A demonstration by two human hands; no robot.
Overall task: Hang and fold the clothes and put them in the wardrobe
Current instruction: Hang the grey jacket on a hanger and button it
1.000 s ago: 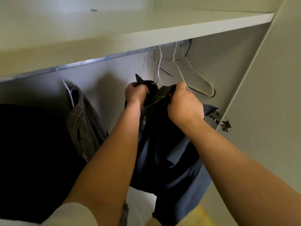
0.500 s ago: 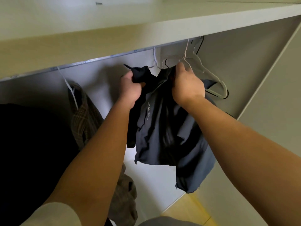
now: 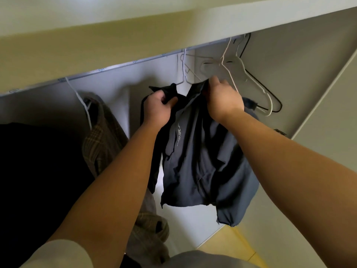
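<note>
A pale cream short sleeve [image 3: 58, 254] covers the left upper arm. Both forearms [image 3: 119, 180] are bare down to the left grip [image 3: 157, 109] and right grip [image 3: 224, 99]. Some grey clothing [image 3: 202, 260] shows low down, too blurred to name.

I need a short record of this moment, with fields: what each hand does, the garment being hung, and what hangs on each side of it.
left hand: grips the top of the dark grey garment
right hand: grips the same garment's upper edge, further right
dark grey garment: hangs down between the arms, its top at a white wire hanger under the rail
to its left: plaid garment, hanging
to its right: empty hangers, white and black
</note>
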